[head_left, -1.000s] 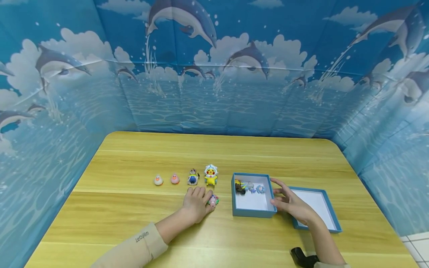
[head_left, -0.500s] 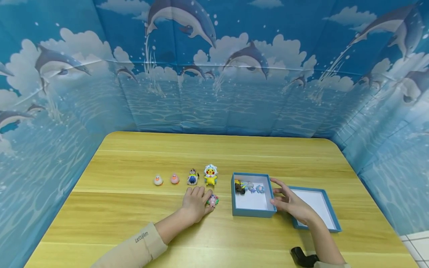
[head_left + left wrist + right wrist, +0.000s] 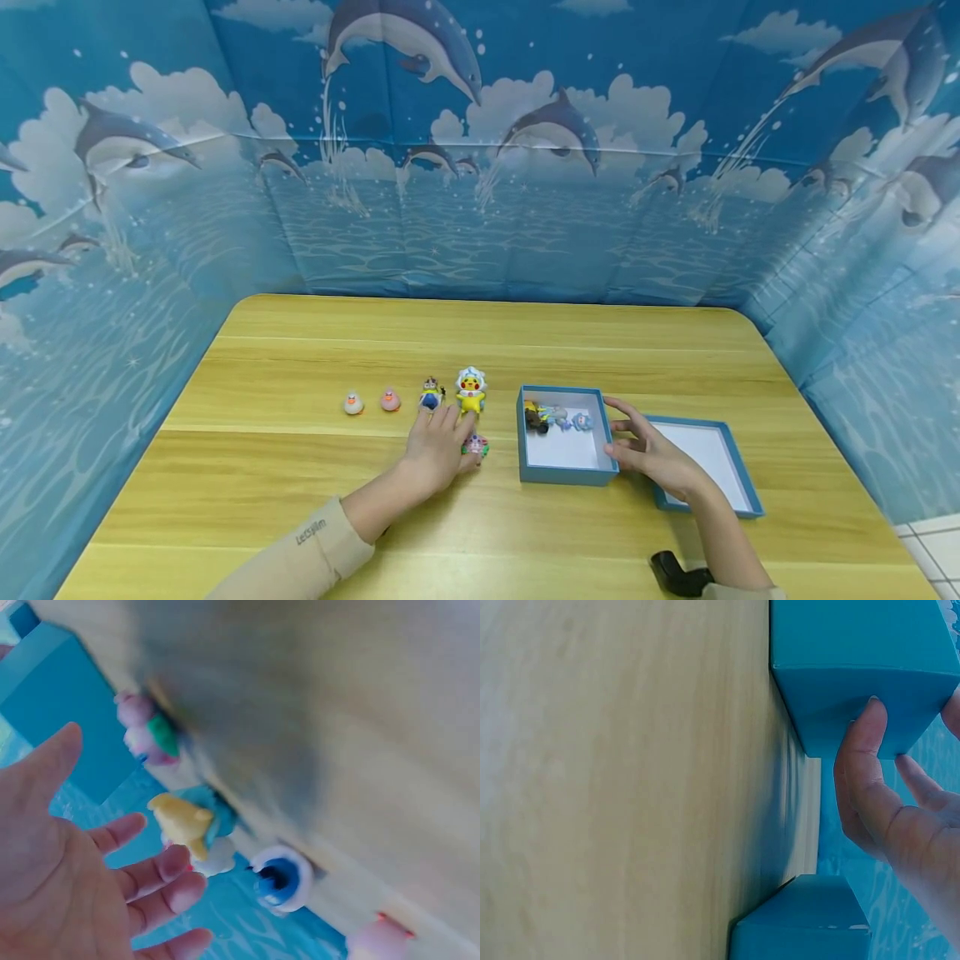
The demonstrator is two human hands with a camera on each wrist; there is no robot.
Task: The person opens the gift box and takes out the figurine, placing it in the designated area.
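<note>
My left hand is spread over the left side of a small pink figurine with green parts. In the left wrist view the figurine stands apart from the fingers, and the palm is bare. Just beyond the fingertips are a yellow figurine in a white hood and a blue-and-white figurine with a yellow head. My right hand holds the right side of a blue open box, thumb at the rim. In the right wrist view a bent finger presses the box's outer wall.
A white duck and a pink duck continue the row to the left. Several figurines lie inside the box. Its lid lies upturned at the right. A black curved object is near the right forearm.
My left hand has moved slightly up and away from the pink figurine, its fingers now reaching toward the row behind. My right hand and the box stay in place.
</note>
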